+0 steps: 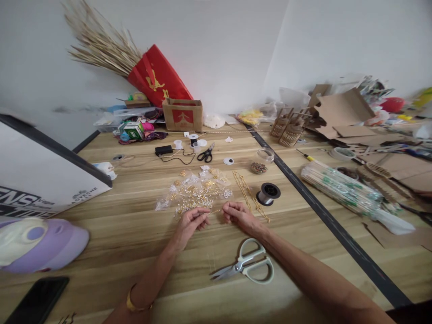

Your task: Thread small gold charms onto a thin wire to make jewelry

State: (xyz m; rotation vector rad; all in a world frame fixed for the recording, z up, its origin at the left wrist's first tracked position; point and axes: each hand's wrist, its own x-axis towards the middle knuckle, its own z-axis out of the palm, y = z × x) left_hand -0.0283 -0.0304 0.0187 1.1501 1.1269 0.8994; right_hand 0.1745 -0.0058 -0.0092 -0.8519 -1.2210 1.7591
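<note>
My left hand [193, 222] and my right hand [239, 214] are both closed in a pinch. Stretched between their fingertips is a thin strand with small gold beads [215, 211]; its fine detail is too small to make out. Just beyond my fingers lies a spread of gold and clear beads [199, 194], partly in clear plastic bags. Right of the beads are a gold chain [245, 191] and a spool of thin clear line or wire [268, 194]. Large scissors with pale green handles [248, 264] rest, slightly open, on the table nearer to me.
Black-handled scissors [206, 154], a black box with a cable [164, 150] and a jar of brown beads [258, 167] stand further back. Bagged wooden sticks [340, 184] and cardboard [344, 110] fill the right. At left are a white box [50, 166], a purple object [64, 245] and a phone [38, 299].
</note>
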